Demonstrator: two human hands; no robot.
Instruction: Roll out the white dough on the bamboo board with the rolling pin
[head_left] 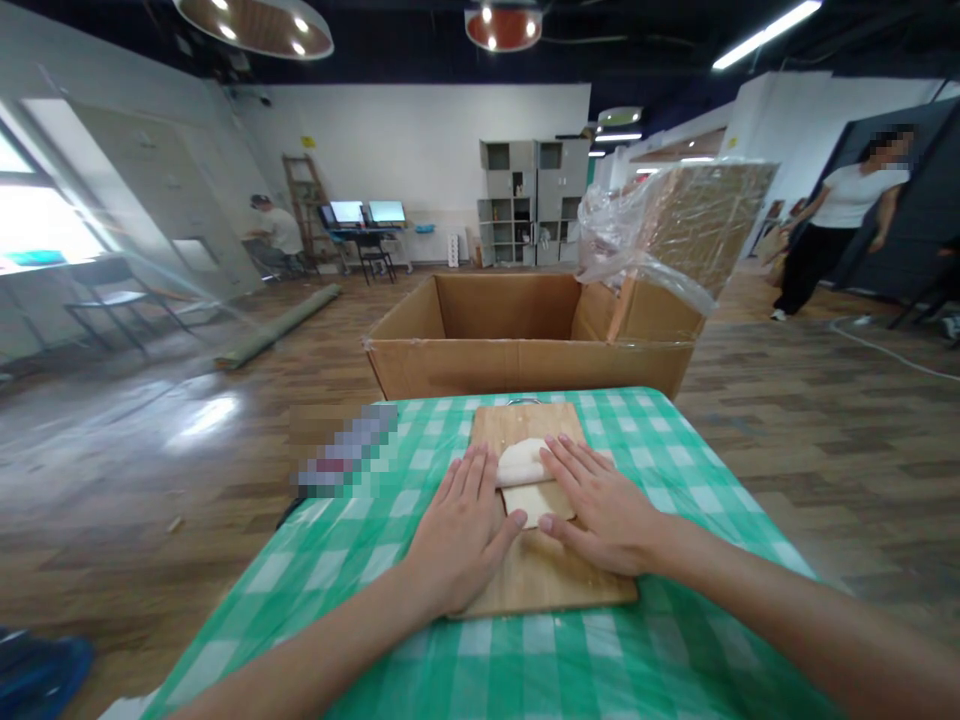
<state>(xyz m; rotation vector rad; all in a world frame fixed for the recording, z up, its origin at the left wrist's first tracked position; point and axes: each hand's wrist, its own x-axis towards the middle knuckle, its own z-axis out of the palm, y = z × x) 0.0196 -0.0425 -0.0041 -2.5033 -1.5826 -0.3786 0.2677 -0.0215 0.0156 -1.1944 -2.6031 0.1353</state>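
A piece of pale dough (536, 505) lies on a wooden cutting board (570, 590). Across its middle runs a thick white roll (521, 468); whether this is folded dough or a rolling pin I cannot tell. My left hand (461, 525) lies flat along the left side of the dough, fingers stretched forward. From the right, my right hand (604, 500) reaches in with its fingers extended, the tips on the roll's right end. Both thumbs point inward near the dough's front edge. What lies beneath the palms is hidden.
A green-and-white checked cloth (697, 490) covers the table. A blurred-out object (349, 450) lies at its left edge. Beyond stands a large open cardboard box (480, 368) with plastic wrap (615, 225). One person (847, 210) is at the far right, another (281, 235) sits far left.
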